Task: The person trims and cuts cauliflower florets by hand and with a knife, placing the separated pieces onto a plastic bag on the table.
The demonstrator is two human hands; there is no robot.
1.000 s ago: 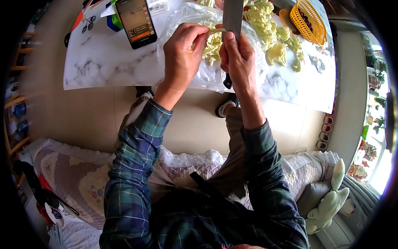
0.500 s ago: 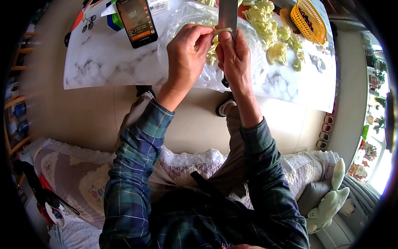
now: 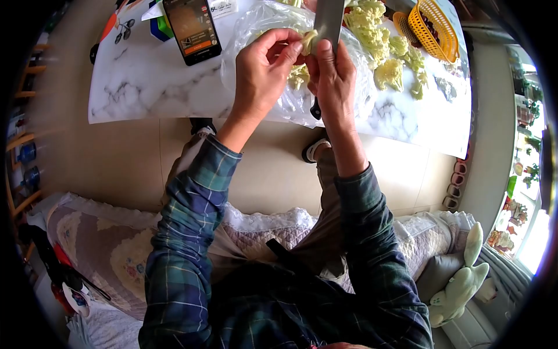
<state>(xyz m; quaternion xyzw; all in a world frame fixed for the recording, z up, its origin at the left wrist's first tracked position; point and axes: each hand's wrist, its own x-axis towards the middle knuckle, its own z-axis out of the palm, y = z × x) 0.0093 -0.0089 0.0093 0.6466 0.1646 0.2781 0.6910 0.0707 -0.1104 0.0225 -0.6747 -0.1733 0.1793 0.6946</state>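
Observation:
My left hand (image 3: 264, 72) pinches a small pale cauliflower piece (image 3: 308, 42) between thumb and fingertips. Wrapped round a kitchen knife (image 3: 329, 22), my right hand (image 3: 334, 75) has its thumb lying against the broad blade, which points away from me. The dark end of the handle shows below that hand. The cauliflower piece is at the blade's left edge; whether the edge has cut into it I cannot tell. Beneath both hands lies a clear plastic bag (image 3: 244, 55) with cauliflower florets (image 3: 298, 77) on it, partly hidden by my fingers.
On the marble-patterned table (image 3: 157, 96), a phone (image 3: 193, 32) stands at the left. Larger cauliflower pieces (image 3: 372, 35) lie right of the knife. A yellow basket (image 3: 435, 29) with dark round items sits at the back right. A plush toy (image 3: 459, 285) rests on the seat.
The knife has shifted slightly right and tilted. The cauliflower piece has turned: its thin part lay across the blade before, and now a thicker piece shows at the blade's left edge.

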